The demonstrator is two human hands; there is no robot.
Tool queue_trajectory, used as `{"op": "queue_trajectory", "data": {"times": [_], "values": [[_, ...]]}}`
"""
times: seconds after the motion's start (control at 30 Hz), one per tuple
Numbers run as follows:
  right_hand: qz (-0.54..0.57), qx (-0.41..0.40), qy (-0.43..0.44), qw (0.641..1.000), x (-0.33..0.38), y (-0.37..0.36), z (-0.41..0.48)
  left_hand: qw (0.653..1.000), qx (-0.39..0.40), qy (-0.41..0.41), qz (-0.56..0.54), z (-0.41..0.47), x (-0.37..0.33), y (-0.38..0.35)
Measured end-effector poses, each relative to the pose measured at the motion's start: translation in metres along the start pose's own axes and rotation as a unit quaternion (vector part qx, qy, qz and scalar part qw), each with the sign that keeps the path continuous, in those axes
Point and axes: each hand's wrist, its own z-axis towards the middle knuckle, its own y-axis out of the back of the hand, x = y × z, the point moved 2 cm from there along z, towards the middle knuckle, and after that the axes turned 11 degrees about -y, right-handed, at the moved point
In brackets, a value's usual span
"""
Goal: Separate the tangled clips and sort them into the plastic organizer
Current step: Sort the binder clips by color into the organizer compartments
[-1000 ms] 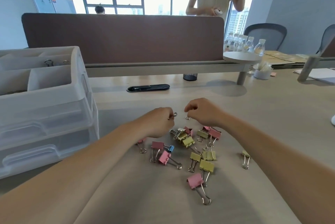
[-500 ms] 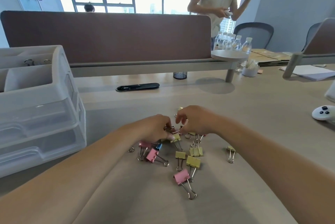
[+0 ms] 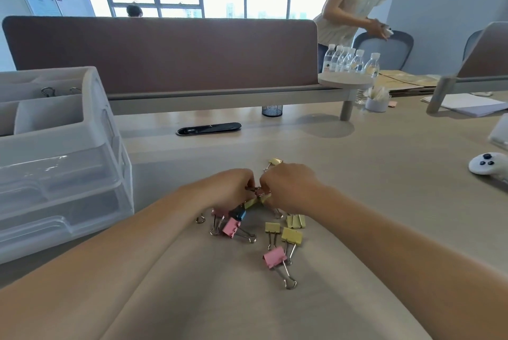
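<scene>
Several pink, yellow and blue binder clips lie in a loose pile (image 3: 275,232) on the desk in front of me. My left hand (image 3: 233,191) and my right hand (image 3: 288,185) meet over the far side of the pile, fingers pinched on a tangled clump of clips (image 3: 257,194) between them. One yellow clip (image 3: 275,162) lies alone just beyond my right hand. A pink clip (image 3: 275,257) lies nearest to me. The clear plastic organizer (image 3: 55,163) stands at the left, with two clips (image 3: 59,91) in a top rear compartment.
A brown desk divider (image 3: 165,53) runs across the back. A black cable slot (image 3: 209,128) and a mesh cup (image 3: 272,110) sit beyond the pile. A white controller (image 3: 488,166) lies at the right. Water bottles (image 3: 349,60) stand on a round shelf; a person stands behind.
My hands have come together from slightly apart and dropped onto the far part of the pile, now pinching the same clump. The view has shifted right, and the person behind has bent over.
</scene>
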Motion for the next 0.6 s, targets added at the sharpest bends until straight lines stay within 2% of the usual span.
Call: {"op": "queue_trajectory", "data": {"times": [0.23,0.43,0.6], "values": [[0.003,-0.001,-0.011,1.0,0.002,0.004,-0.006,0.999,-0.024,-0.03,0.018,-0.006,0.001,-0.001],[0.042,-0.032,-0.02,0.998,0.003,-0.006,-0.008,0.998,0.013,-0.054,0.04,-0.01,0.0,-0.004],[0.107,0.017,-0.035,0.993,-0.002,0.005,-0.014,0.996,0.023,-0.036,0.076,-0.01,-0.003,-0.005]]}}
